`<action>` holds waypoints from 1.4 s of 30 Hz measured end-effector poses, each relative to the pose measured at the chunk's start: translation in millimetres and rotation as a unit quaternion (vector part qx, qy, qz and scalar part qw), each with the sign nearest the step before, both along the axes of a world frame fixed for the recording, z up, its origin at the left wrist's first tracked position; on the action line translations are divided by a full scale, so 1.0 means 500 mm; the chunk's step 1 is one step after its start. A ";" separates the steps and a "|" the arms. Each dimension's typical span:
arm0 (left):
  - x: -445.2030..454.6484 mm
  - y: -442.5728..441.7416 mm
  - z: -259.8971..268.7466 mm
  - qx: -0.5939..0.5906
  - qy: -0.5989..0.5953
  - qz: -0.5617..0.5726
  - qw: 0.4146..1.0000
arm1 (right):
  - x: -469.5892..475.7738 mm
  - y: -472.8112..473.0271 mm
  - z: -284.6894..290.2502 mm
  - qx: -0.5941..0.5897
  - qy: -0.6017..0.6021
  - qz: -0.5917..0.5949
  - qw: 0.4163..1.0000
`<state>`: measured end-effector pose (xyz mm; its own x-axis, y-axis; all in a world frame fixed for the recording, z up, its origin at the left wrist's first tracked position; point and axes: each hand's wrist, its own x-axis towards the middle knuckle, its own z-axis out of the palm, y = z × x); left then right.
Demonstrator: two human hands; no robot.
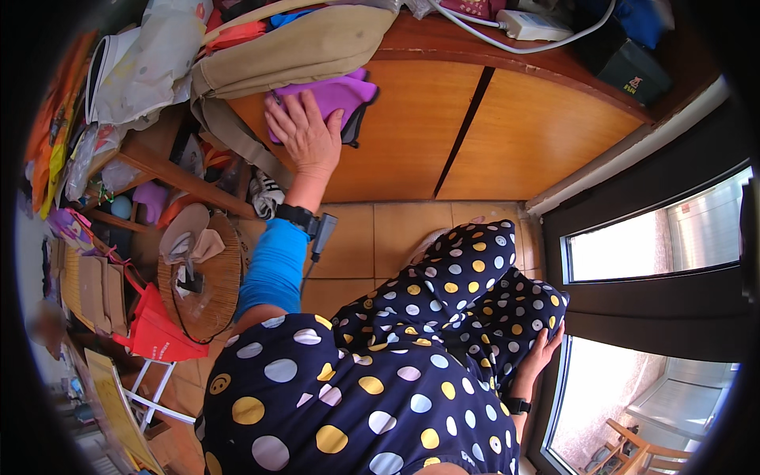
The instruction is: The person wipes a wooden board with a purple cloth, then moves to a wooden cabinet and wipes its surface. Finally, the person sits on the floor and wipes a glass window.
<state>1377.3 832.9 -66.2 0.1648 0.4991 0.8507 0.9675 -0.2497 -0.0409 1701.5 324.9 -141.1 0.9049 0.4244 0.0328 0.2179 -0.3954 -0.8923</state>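
Observation:
My left hand (307, 132) lies palm down on a purple fabric item with dark edging (356, 89), its fingers spread. This fabric sits under a beige canvas bag (297, 50) and against the front of a wooden cabinet (409, 130). Part of the purple piece is covered by the hand and the bag. From the bag a wide beige strap (237, 142) hangs down on the left. My right hand (541, 355) rests at the side of my bent knee, on the dotted dark trousers (504, 309), and I see nothing held in it.
Left of me stand a round woven stool (217, 279) with a cap on it, a red bag (163, 326) and a cluttered wooden shelf (184, 178). A white power strip (534, 25) and a dark box (635, 74) sit on the cabinet top. A dark-framed glazed door (641, 332) is on the right.

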 end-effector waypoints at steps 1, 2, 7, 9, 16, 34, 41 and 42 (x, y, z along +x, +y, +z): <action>0.007 0.004 -0.032 -0.016 -0.053 0.001 0.998 | 0.000 0.001 0.001 0.000 0.002 0.002 1.000; 0.013 0.011 -0.062 -0.031 -0.106 0.002 0.994 | 0.001 0.003 0.001 0.001 0.005 0.004 1.000; 0.062 0.011 -0.227 -0.129 -0.318 0.000 0.939 | 0.008 -0.013 -0.013 -0.001 0.005 -0.008 1.000; 0.069 0.017 -0.318 -0.170 -0.396 0.032 0.902 | 0.012 -0.012 -0.012 0.002 0.008 -0.011 1.000; 0.064 0.005 -0.451 -0.384 -0.737 0.039 0.554 | 0.021 -0.005 -0.014 -0.013 -0.006 -0.004 1.000; -0.086 0.073 0.008 -0.050 -0.288 -0.055 0.955 | 0.002 -0.009 0.001 0.003 0.018 -0.004 1.000; -0.021 0.046 -0.019 -0.017 -0.182 0.004 0.983 | 0.004 -0.006 -0.003 -0.010 -0.003 0.002 1.000; 0.003 0.044 -0.027 -0.027 -0.199 -0.003 0.980 | 0.006 -0.007 -0.004 -0.012 -0.007 -0.003 1.000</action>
<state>1378.9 855.0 -79.7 -0.1718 0.5450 0.8207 0.9027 -0.2464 0.3526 1704.6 321.4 -142.9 0.9066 0.4206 0.0344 0.2274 -0.4181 -0.8795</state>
